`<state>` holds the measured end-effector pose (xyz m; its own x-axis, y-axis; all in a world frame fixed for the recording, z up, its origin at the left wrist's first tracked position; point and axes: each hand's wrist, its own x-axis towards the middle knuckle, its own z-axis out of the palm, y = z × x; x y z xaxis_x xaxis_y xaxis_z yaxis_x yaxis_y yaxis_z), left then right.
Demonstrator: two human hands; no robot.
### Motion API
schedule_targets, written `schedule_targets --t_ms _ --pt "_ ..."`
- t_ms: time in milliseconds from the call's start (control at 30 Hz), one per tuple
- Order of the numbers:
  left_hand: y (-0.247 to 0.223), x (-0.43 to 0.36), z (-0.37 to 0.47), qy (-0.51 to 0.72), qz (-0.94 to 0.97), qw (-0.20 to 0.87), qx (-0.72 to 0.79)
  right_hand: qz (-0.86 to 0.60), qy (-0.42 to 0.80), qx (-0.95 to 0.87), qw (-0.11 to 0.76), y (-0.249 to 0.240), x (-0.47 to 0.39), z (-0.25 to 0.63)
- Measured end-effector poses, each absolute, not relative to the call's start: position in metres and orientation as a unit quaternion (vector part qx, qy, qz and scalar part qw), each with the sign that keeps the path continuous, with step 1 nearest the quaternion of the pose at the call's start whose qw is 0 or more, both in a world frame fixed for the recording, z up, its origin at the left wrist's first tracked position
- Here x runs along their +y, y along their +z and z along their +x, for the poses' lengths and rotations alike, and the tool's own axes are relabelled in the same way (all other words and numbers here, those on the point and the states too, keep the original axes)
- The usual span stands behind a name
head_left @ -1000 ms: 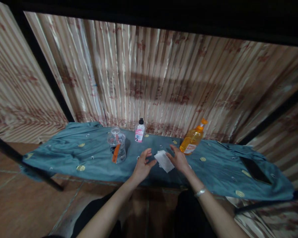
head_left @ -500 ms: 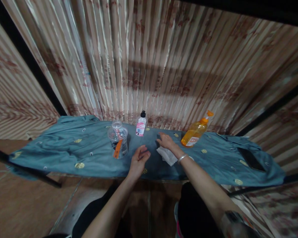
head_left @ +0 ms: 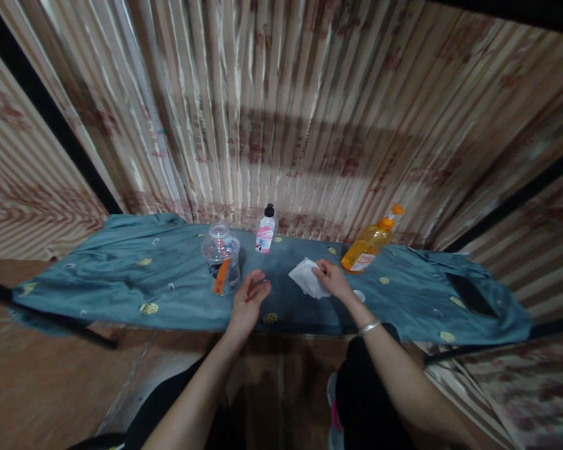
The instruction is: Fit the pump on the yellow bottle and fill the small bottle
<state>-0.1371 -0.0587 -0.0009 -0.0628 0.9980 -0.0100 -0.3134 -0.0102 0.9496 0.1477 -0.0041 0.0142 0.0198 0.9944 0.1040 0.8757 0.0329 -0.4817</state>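
My right hand (head_left: 332,279) pinches the right edge of a white tissue (head_left: 306,279), which spreads out to the left over the cloth. Empty, with fingers loosely curled and apart, my left hand (head_left: 251,295) hovers near a clear plastic jar (head_left: 219,247) with an orange label strip. The jar stands upright and uncapped. Behind my hands is a small clear bottle (head_left: 265,232) with a pink and white label and a black cap. To the right of the tissue stands an orange pump bottle (head_left: 363,250). A round white lid-like disc (head_left: 359,295) lies beside my right wrist.
A dark phone (head_left: 471,295) lies on the right end of the blue-green cloth (head_left: 122,275) covering the table. Black metal posts (head_left: 51,119) frame both sides, and a striped curtain (head_left: 281,125) hangs close behind.
My right hand has drawn back from flat beyond the tissue and gripped its right edge. The tissue has shifted slightly. My left hand has moved a little left, toward the jar.
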Motion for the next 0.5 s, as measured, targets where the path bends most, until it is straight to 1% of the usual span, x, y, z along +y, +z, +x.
schedule_targets --t_ms 100,167,233,300,400,500 --pt "-0.003 -0.062 -0.143 0.59 0.399 0.546 0.441 -0.675 0.167 -0.667 0.269 0.011 0.001 0.153" --pt "-0.005 -0.063 -0.144 0.588 0.402 0.541 0.446 -0.689 0.152 -0.654 0.274 0.008 0.001 0.153" --pt "-0.006 -0.063 -0.142 0.587 0.404 0.538 0.449 -0.698 0.12 -0.655 0.263 0.004 0.001 0.148" --pt "-0.007 -0.062 -0.14 0.587 0.405 0.536 0.451 -0.676 0.104 -0.688 0.242 -0.001 -0.001 0.14" --pt "-0.009 -0.059 -0.135 0.588 0.406 0.535 0.451 -0.604 0.123 -0.765 0.185 -0.012 -0.005 0.125" --pt "-0.01 -0.056 -0.131 0.589 0.408 0.533 0.45 -0.583 0.132 -0.786 0.158 -0.02 -0.005 0.116"
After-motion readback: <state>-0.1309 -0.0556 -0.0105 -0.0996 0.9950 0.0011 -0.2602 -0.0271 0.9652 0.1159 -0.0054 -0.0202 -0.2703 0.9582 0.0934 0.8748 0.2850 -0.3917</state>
